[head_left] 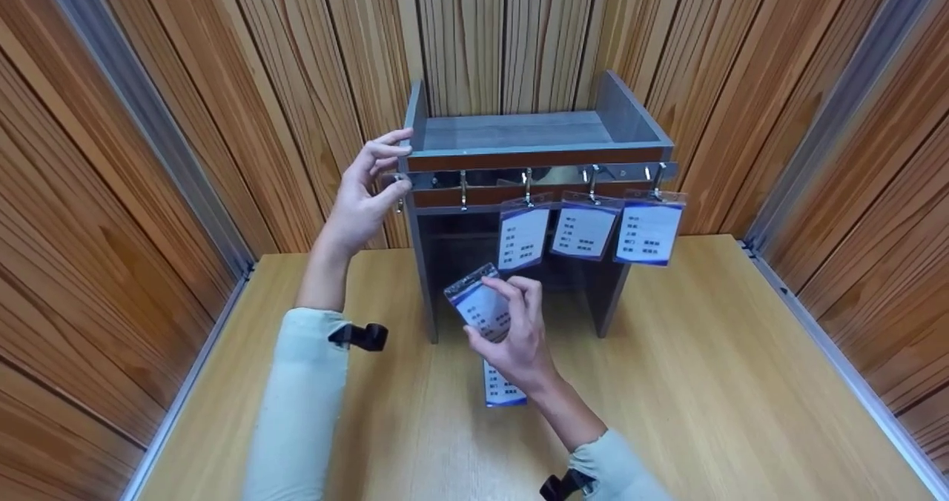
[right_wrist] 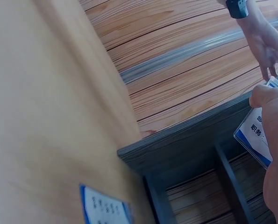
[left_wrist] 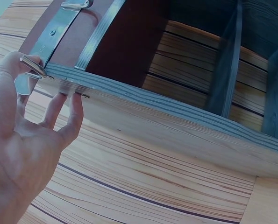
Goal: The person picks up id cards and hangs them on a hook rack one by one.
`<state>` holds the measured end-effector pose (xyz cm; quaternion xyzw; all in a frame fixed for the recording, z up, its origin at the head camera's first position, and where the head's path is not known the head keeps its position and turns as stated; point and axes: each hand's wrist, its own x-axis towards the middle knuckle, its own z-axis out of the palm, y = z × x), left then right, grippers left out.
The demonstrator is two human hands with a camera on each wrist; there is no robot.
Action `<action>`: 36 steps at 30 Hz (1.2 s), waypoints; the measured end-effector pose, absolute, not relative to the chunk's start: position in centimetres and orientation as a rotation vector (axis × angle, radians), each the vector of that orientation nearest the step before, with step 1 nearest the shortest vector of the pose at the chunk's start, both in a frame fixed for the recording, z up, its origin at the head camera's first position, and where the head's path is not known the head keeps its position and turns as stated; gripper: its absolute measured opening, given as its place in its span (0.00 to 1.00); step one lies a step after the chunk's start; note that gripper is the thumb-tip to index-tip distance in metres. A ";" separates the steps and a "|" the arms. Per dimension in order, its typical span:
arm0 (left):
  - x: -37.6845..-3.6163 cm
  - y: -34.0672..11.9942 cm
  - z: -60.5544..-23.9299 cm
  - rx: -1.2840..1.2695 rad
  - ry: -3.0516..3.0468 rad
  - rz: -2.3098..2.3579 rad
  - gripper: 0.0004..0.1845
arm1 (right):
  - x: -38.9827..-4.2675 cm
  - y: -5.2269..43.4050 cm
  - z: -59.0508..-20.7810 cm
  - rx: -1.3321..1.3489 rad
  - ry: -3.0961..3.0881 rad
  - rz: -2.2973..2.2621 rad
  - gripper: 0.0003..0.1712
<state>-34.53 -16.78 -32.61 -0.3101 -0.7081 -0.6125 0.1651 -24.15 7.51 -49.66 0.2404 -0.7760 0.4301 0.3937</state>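
My right hand (head_left: 519,338) pinches a clear-sleeved name badge (head_left: 478,301) between thumb and fingers, tilted in front of the shelf's lower opening. At the top left corner of the grey shelf (head_left: 511,132), my left hand (head_left: 363,197) grips the edge, its thumb by the end hook (left_wrist: 33,65) and its fingertips on the outer side panel. Three badges hang from hooks on the metal rail: one near the middle (head_left: 523,238), one right of it (head_left: 584,230) and one at the right end (head_left: 649,230). Another badge (head_left: 506,386) shows below my right hand, its upper part hidden.
A bare hook (head_left: 464,190) sits on the rail left of the hanging badges. The shelf stands on a light wooden table (head_left: 741,382), backed by wood-plank walls (head_left: 296,78). Metal strips (head_left: 823,338) run along the table's sides.
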 end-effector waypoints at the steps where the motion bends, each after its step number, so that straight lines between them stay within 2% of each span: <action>1: -34.5 -16.8 -32.6 -0.882 -2.021 -1.741 0.20 | -24.2 7.3 -49.4 0.609 -1.963 1.097 0.46; 36: -34.5 -16.9 -32.8 -0.887 -2.040 -1.693 0.18 | -24.7 5.1 -42.7 0.575 -1.875 1.131 0.45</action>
